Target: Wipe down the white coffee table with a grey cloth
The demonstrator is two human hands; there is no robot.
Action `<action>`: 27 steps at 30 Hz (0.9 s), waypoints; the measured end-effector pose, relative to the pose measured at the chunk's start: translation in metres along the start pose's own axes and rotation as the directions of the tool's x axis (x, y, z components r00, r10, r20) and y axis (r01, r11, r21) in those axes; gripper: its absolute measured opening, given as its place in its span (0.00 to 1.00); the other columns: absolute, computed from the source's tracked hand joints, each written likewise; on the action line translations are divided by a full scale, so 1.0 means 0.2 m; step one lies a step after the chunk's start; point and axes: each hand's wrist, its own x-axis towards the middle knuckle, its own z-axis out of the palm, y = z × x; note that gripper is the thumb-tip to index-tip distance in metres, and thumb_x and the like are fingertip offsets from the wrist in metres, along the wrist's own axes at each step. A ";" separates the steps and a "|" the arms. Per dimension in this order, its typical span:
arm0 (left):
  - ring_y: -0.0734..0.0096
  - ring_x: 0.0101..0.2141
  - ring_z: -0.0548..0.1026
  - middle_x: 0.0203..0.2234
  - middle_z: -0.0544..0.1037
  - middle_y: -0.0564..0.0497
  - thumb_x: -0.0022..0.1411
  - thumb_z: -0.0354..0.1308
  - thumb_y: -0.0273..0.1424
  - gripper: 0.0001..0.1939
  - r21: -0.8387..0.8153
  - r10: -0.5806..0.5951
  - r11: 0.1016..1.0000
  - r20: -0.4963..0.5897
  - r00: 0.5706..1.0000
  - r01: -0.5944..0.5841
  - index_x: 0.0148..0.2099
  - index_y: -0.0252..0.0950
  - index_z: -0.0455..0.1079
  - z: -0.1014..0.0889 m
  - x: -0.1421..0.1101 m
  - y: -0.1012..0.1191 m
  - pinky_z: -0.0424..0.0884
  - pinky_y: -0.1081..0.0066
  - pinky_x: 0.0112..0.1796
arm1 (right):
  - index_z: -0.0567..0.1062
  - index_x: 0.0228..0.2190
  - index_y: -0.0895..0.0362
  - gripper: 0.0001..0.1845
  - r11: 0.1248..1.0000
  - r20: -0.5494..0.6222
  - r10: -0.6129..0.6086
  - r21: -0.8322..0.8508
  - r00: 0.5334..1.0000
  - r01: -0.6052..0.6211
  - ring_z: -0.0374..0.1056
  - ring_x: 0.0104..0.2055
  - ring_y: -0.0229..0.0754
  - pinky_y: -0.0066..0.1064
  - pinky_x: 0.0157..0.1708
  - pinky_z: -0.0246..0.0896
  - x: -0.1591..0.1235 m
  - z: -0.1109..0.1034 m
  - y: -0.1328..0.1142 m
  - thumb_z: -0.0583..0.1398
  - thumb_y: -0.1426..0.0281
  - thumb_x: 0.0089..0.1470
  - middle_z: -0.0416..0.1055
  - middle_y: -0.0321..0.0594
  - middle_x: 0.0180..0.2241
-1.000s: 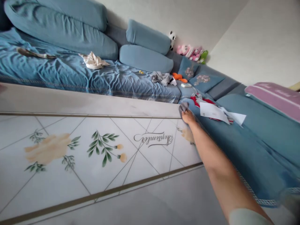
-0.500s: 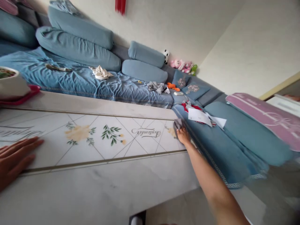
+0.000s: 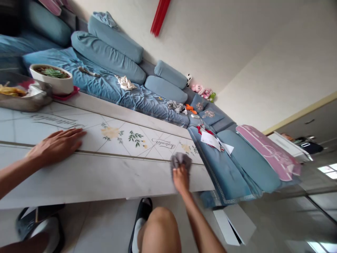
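Observation:
My right hand [image 3: 180, 179] grips a crumpled grey cloth [image 3: 181, 162], pressing it on the near edge of a printed floral table mat [image 3: 131, 138]. That mat covers a long white marble-patterned table [image 3: 79, 179]. My left hand [image 3: 56, 147] lies flat on the mat further left, fingers slightly spread, holding nothing. A white bowl of greens [image 3: 51, 75] on a red coaster and a metal tray of food [image 3: 22, 93] stand beyond my left hand.
A blue sofa [image 3: 105, 88] with bolsters, loose clothes, papers and soft toys runs along the table's far side. Below the near edge are tiled floor, dark slippers [image 3: 143, 214] and my bare knee [image 3: 159, 232]. A white box lid [image 3: 233, 225] lies on the floor at right.
My head has turned, shifting the table and sofa up and right. My right hand has drawn the cloth toward me across the mat. My left hand now shows more fully on the mat.

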 end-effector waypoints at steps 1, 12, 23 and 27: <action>0.54 0.80 0.62 0.80 0.66 0.40 0.78 0.42 0.44 0.39 0.007 0.002 1.000 0.007 1.000 -0.002 0.81 0.31 0.65 -0.01 0.00 0.00 0.52 0.50 0.79 | 0.86 0.55 0.60 0.26 0.996 0.024 -0.044 0.079 0.999 0.042 0.78 0.57 0.58 0.50 0.62 0.73 0.02 0.01 -0.23 0.50 0.67 0.79 0.80 0.62 0.59; 0.53 0.81 0.61 0.81 0.63 0.42 0.80 0.38 0.44 0.40 0.091 0.042 0.995 0.043 0.998 -0.046 0.83 0.31 0.62 -0.02 0.01 -0.05 0.54 0.51 0.79 | 0.77 0.70 0.57 0.30 0.817 -0.054 -0.271 0.514 0.961 0.259 0.59 0.80 0.57 0.55 0.80 0.57 0.00 0.03 -0.72 0.53 0.57 0.79 0.64 0.48 0.78; 0.49 0.80 0.63 0.80 0.66 0.38 0.79 0.42 0.45 0.40 0.034 0.051 0.998 0.004 0.999 -0.051 0.81 0.29 0.65 0.01 0.01 -0.06 0.55 0.47 0.78 | 0.88 0.50 0.59 0.33 0.876 -0.077 0.448 0.237 0.891 -0.420 0.73 0.65 0.67 0.62 0.67 0.68 -0.27 0.13 0.24 0.46 0.60 0.75 0.79 0.64 0.62; 0.48 0.80 0.62 0.81 0.63 0.38 0.79 0.40 0.46 0.41 0.068 0.035 0.997 0.022 0.999 -0.036 0.82 0.29 0.63 0.00 0.01 -0.07 0.54 0.48 0.79 | 0.88 0.51 0.55 0.26 0.906 -0.100 0.091 0.421 0.991 -0.041 0.67 0.75 0.59 0.55 0.77 0.59 -0.26 0.08 -0.80 0.51 0.63 0.78 0.74 0.52 0.71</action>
